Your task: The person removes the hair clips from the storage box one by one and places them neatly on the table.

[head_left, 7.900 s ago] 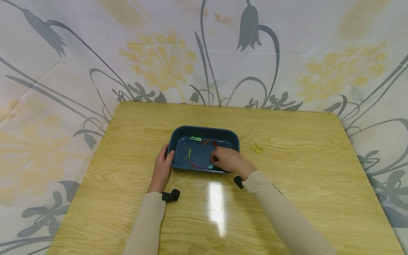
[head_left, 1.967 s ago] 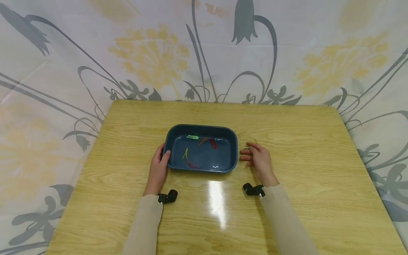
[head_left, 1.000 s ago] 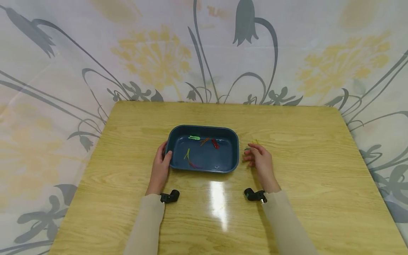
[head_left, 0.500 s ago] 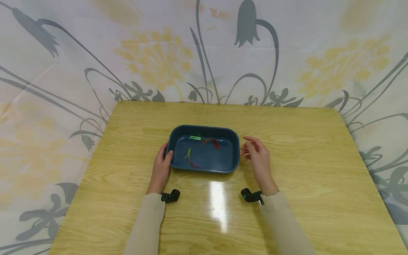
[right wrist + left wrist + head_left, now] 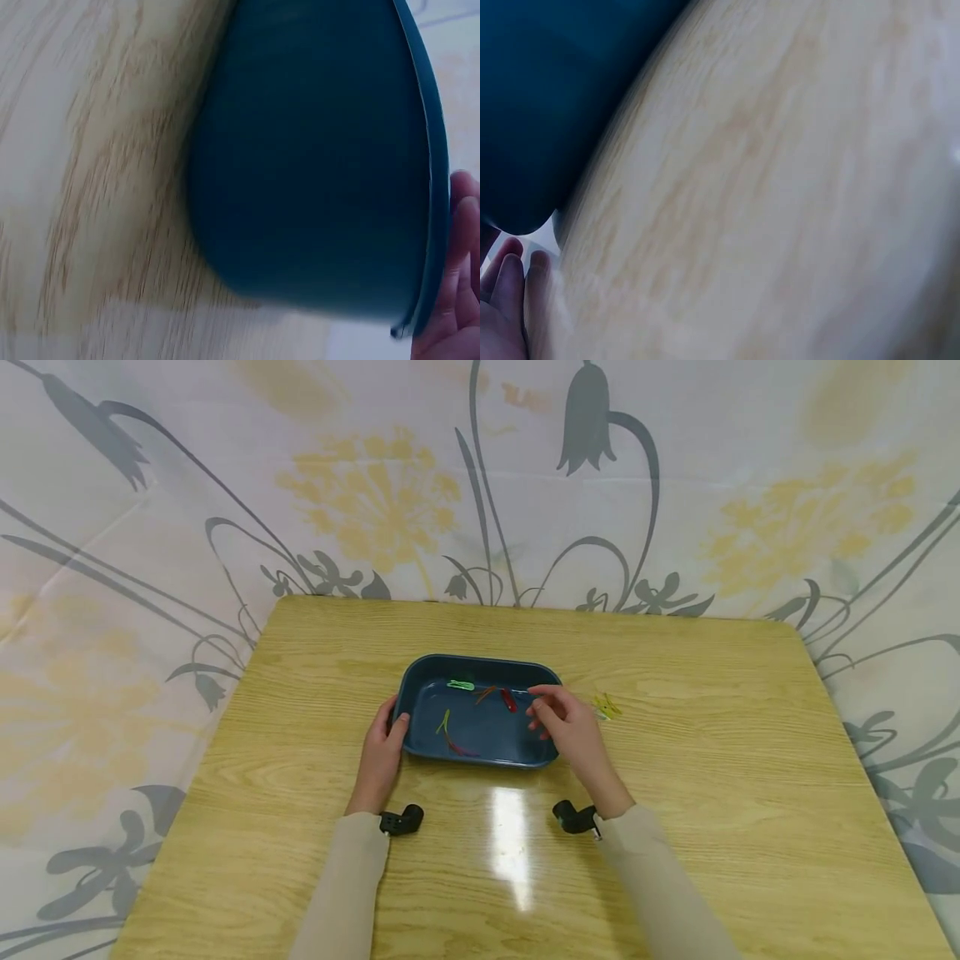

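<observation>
While the left hand (image 5: 381,752) rests against the left wall of the dark blue tray (image 5: 480,758) with its thumb hooked over the rim, I judge the tray steady enough, though that hold looks light — a snag inside could slide the tray toward the near table edge. Moving rightward across the tray floor, I see a green clip (image 5: 461,685) near the far wall, a yellow-green strand (image 5: 443,722) crossing a purple one (image 5: 457,748) toward the middle, then an orange strand (image 5: 485,693) and a red piece (image 5: 508,699) just beside the right hand (image 5: 564,732). That hand hovers over the tray's right end with fingers loosely curled and, as far as I can tell, nothing between them. The risk I see is that these pieces are thin and lie flat on a smooth floor, so a pinch may slip or drag a neighbouring strand along. To the right of the tray, small yellow clips (image 5: 606,706) lie on the wooden table (image 5: 750,793), easy to brush with a wrist. There is broad open tabletop on both sides and in front; the wall cloth behind sits well apart — the wrist views show only blurred tray wall and wood
</observation>
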`<action>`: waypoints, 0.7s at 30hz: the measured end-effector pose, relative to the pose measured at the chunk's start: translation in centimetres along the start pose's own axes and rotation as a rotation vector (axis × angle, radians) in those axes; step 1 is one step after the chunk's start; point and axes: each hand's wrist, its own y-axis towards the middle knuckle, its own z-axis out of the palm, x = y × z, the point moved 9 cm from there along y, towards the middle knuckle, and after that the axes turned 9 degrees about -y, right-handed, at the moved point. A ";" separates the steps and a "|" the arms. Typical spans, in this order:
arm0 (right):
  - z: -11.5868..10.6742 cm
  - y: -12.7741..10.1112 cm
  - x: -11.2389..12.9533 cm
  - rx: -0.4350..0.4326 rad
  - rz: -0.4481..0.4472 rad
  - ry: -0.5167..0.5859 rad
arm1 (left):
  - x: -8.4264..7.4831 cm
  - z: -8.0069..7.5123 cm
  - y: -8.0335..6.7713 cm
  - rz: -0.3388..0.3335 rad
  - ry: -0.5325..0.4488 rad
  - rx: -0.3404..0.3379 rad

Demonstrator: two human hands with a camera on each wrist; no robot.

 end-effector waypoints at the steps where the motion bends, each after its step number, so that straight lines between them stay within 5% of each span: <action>1: 0.4 0.0 0.2 0.017 -0.003 -0.017 | -0.1 0.0 0.0 -0.001 -0.004 0.002; 10: 3.8 0.7 0.3 0.134 -0.054 -0.186 | -3.3 0.4 -1.4 -0.023 0.001 0.001; 21: 6.7 1.1 0.9 0.194 -0.049 -0.274 | -0.5 -0.2 0.1 -0.015 -0.012 -0.004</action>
